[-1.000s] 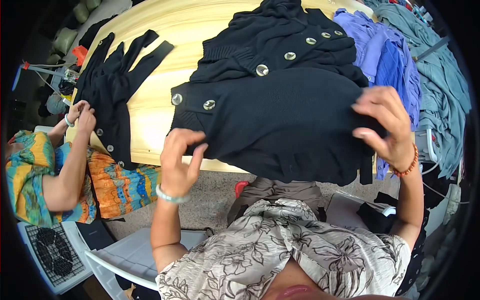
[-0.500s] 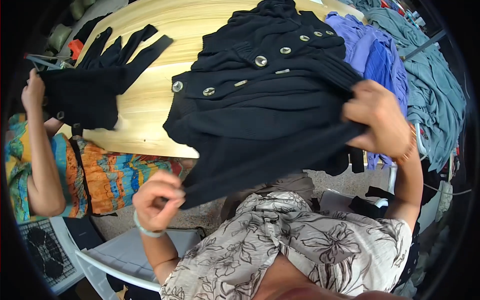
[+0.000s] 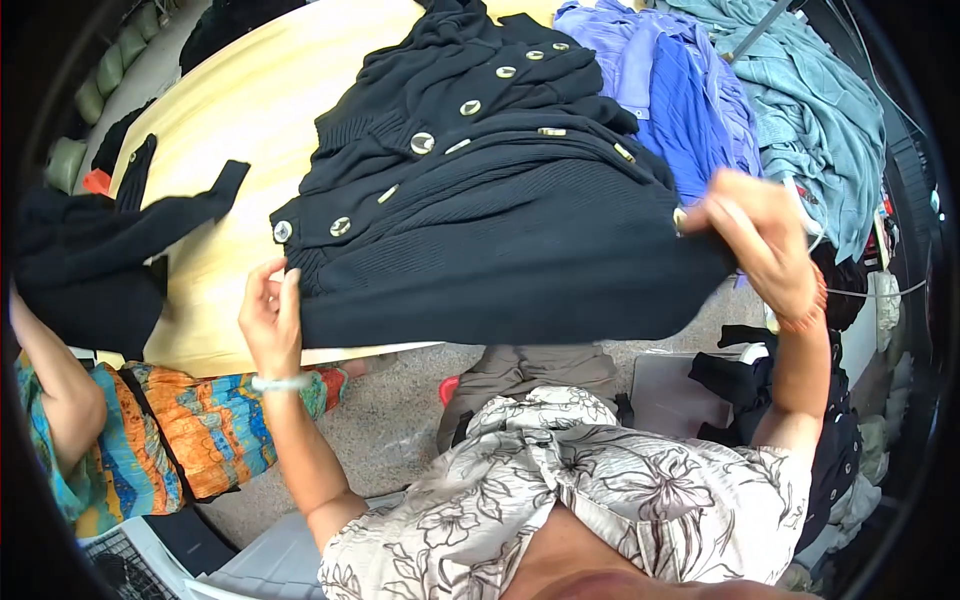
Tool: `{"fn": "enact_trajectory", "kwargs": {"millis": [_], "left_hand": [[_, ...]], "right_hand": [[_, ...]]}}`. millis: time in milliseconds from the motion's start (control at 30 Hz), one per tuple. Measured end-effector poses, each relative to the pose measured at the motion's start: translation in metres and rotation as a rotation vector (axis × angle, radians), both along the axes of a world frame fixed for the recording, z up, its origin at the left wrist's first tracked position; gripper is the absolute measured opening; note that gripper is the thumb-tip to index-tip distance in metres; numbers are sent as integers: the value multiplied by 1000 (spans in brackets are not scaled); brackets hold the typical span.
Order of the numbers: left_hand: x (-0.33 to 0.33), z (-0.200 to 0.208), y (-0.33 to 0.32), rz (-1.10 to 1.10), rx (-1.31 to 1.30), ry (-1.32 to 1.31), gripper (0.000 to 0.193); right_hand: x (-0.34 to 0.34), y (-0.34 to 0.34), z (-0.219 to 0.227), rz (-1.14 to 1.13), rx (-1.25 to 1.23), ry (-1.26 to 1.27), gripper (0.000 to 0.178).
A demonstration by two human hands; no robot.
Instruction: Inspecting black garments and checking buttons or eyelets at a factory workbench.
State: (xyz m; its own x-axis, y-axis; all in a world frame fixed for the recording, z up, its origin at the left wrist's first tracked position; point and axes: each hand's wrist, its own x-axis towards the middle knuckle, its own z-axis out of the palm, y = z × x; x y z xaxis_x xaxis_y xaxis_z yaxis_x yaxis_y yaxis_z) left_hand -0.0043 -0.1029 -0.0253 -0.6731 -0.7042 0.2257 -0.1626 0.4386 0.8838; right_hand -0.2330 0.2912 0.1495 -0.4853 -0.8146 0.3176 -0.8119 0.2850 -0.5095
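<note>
Left hand [image 3: 270, 318] and right hand [image 3: 762, 242] pinch the cardigan's [image 3: 520, 280] near left and right ends; even tension should limit creases.

**One left hand [image 3: 271, 318], one right hand [image 3: 762, 242], one black knit pile [image 3: 490, 270]**

Seven buttons [image 3: 423, 144] on the pile show round faces, and four more stand nearly edge-on – a pale spot [image 3: 680, 220] beside the right hand is too blurred to count. Bracelets [image 3: 282, 383] come to two, one per wrist. There is one counter [image 3: 225, 120], one purple-blue heap [image 3: 685, 110] and one teal heap [image 3: 815, 130] – how many garments make up each cannot be told. At left: at least one black garment [image 3: 75, 270], one co-worker [image 3: 65, 395].
</note>
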Motion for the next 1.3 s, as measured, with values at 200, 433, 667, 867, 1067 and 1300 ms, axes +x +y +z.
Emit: {"fn": "enact_trajectory", "kwargs": {"millis": [200,433,667,867,1067,1300], "left_hand": [[-35,-4,-5,0,-358,-481,50],[-51,-7,-7,59,-579,-591,39],[-46,19,5,-37,-478,-663,41],[-57,32,66,-149,-544,-283,44],[-52,22,113,-302,-579,-138,64],[-90,59,80,-203,-607,423,39]], "right_hand": [[-55,-49,-64,-140,325,281,35],[-82,-53,-77,-188,245,40,28],[-84,-35,-20,-250,-631,335,19],[-83,24,24,-282,-758,653,29],[-95,166,23,-497,-1020,326,44],[-133,212,39,-367,-1143,145,29]]}}
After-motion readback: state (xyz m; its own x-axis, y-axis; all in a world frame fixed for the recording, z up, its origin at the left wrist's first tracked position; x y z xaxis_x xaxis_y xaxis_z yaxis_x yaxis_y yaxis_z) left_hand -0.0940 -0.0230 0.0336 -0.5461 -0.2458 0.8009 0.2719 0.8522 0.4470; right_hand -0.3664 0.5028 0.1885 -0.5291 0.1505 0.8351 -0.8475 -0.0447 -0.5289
